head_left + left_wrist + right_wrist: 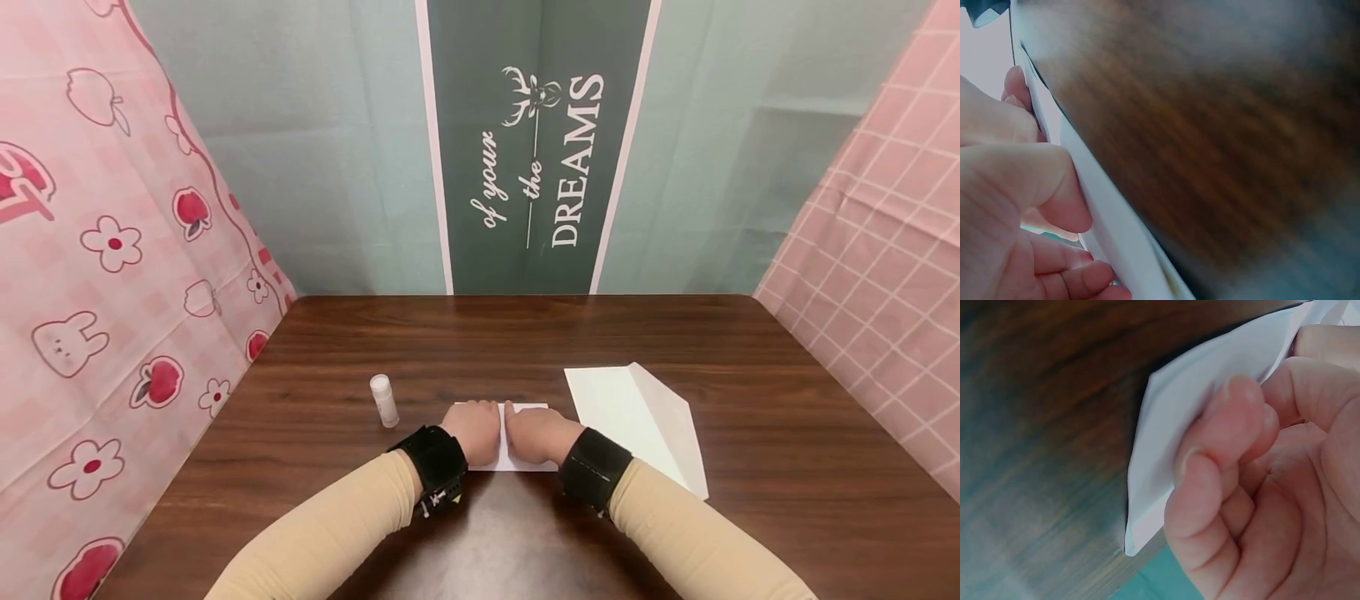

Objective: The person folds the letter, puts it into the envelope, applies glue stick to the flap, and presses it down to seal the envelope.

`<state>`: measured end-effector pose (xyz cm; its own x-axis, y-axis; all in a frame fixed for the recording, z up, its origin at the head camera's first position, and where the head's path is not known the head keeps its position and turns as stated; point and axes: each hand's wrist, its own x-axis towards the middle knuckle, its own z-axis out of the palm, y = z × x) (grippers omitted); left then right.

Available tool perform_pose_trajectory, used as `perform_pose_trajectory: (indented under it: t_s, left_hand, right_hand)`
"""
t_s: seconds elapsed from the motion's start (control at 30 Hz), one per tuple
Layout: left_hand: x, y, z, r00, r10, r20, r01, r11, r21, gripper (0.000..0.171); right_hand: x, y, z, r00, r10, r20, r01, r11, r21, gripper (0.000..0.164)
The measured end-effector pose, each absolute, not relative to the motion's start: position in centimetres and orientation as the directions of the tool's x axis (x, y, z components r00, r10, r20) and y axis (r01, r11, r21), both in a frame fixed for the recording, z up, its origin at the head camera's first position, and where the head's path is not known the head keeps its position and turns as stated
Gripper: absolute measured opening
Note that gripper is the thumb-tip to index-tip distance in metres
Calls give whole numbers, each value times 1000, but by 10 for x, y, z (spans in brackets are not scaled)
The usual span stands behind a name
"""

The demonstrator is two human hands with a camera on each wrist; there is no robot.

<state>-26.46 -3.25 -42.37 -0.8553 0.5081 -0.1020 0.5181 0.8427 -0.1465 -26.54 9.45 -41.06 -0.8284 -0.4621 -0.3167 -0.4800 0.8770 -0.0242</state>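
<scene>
A small folded sheet of white paper lies on the dark wooden table in the head view. Both hands press on it, side by side near its middle. My left hand covers its left part, fingers curled; the left wrist view shows the bent thumb against the paper's face. On the right part rests my right hand, its index finger along the middle of the sheet. In the right wrist view its other fingers are curled toward the palm, over the folded paper. The hands hide much of the sheet.
A white glue stick lies left of the hands. To the right is a larger creased white sheet, close to the right wrist's black band. Curtains hang behind the table's far edge and on both sides.
</scene>
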Motion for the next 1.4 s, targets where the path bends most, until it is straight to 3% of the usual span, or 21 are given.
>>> perform_pose_trajectory:
  t_s: [1.4]
  left_hand:
    - [-257,-32,-421,-908,417,-49,420,897,-137,45]
  right_hand:
    - [-265,93,-410,-836,-439,-330,-457,889,-25,56]
